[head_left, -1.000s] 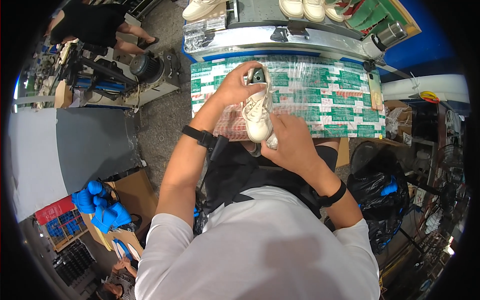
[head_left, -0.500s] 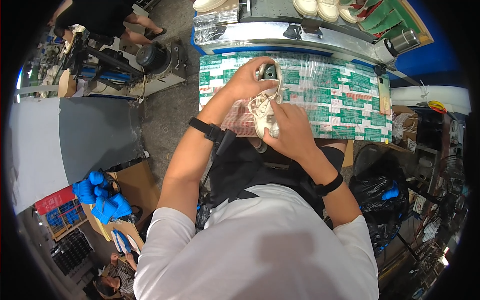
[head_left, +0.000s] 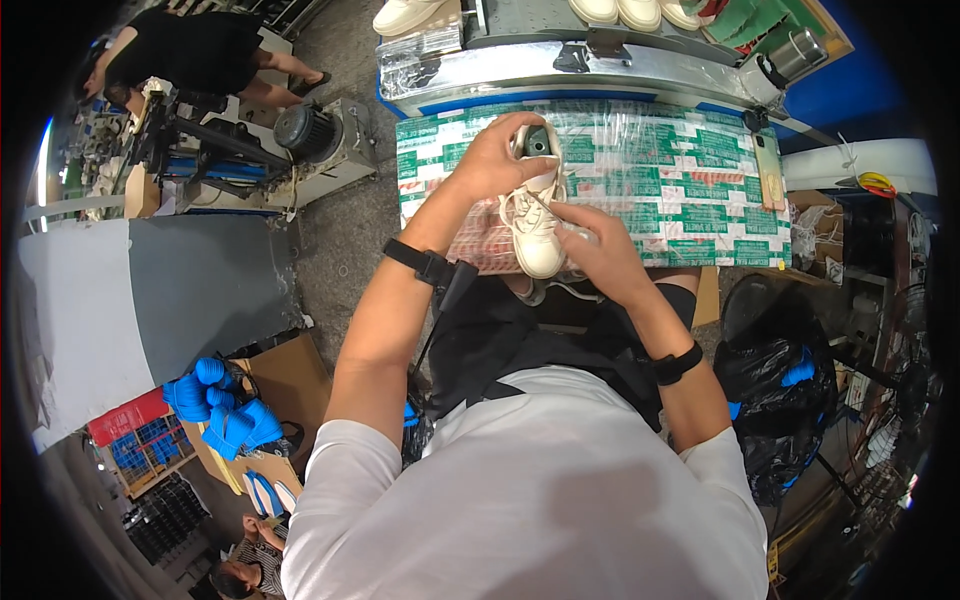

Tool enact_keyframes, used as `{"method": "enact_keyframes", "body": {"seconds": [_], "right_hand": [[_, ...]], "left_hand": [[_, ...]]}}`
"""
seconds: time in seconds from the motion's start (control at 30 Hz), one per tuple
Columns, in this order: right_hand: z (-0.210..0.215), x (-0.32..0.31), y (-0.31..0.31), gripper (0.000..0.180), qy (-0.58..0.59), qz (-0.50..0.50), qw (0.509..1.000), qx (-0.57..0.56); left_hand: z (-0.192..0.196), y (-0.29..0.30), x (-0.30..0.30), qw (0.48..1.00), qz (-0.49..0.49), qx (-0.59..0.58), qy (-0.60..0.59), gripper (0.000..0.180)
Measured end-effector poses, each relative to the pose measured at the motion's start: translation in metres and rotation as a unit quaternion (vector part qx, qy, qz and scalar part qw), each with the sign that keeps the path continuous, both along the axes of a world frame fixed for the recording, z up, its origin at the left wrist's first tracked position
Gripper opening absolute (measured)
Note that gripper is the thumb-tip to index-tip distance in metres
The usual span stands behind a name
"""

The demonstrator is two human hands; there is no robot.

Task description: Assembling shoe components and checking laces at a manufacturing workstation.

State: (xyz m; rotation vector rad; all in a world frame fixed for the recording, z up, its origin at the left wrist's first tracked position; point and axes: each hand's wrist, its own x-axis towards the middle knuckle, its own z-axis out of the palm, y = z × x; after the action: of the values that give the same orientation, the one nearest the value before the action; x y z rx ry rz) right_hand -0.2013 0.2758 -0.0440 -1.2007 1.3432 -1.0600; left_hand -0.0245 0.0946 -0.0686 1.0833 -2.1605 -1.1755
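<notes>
A cream lace-up sneaker (head_left: pixel 538 248) lies on the taped table, toe toward me. My left hand (head_left: pixel 496 165) is closed around its ankle opening, thumb across the tongue and fingers behind the far rim. Inside the opening a dark green insole or lining shows. Loose cream laces (head_left: pixel 524 208) lie over the eyelets. Beside the laces, my right hand (head_left: pixel 603 248) has its fingers bent in a pinch. A thin dark sliver shows at its fingertips, too small to name.
The table (head_left: pixel 690 215) is covered in green-and-white printed tape under clear film. Beyond it a metal-edged conveyor (head_left: pixel 510 75) carries more cream shoes (head_left: pixel 640 12). A phone-like object (head_left: pixel 768 160) lies at the right edge. Blue shoe parts (head_left: pixel 235 420) fill a carton at left; two people work nearby.
My right hand has drawn back to the right, off the toe, uncovering more of the shoe's front. My left hand keeps its hold. The whole view has shifted slightly.
</notes>
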Motion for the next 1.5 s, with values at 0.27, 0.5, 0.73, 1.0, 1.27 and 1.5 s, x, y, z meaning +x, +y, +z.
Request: {"method": "enact_keyframes", "body": {"seconds": [0.27,0.5,0.73,1.0,1.27,1.5], "right_hand": [[0.013,0.01,-0.022,0.054,0.152,0.089,0.984,-0.017],[0.006,-0.002,0.031,0.062,-0.038,0.036,0.998,-0.025],[0.002,0.028,0.009,0.062,0.119,0.011,0.985,-0.125],[-0.014,-0.029,0.033,0.064,0.117,-0.039,0.985,-0.124],[-0.083,-0.12,0.036,0.072,0.412,-0.187,0.89,-0.063],[-0.107,-0.138,-0.017,0.058,0.509,-0.188,0.829,-0.136]], "left_hand": [[-0.004,-0.006,0.008,0.995,-0.004,0.1,0.022,0.07],[0.006,-0.002,0.008,0.995,-0.009,0.099,0.011,0.071],[-0.006,-0.003,0.007,0.993,-0.022,0.114,0.029,0.07],[0.008,0.031,0.004,0.986,0.055,0.144,0.059,0.087],[-0.05,0.129,-0.017,0.963,0.262,0.054,-0.005,0.109],[0.016,0.041,0.03,0.958,0.23,0.158,0.062,0.086]]}}
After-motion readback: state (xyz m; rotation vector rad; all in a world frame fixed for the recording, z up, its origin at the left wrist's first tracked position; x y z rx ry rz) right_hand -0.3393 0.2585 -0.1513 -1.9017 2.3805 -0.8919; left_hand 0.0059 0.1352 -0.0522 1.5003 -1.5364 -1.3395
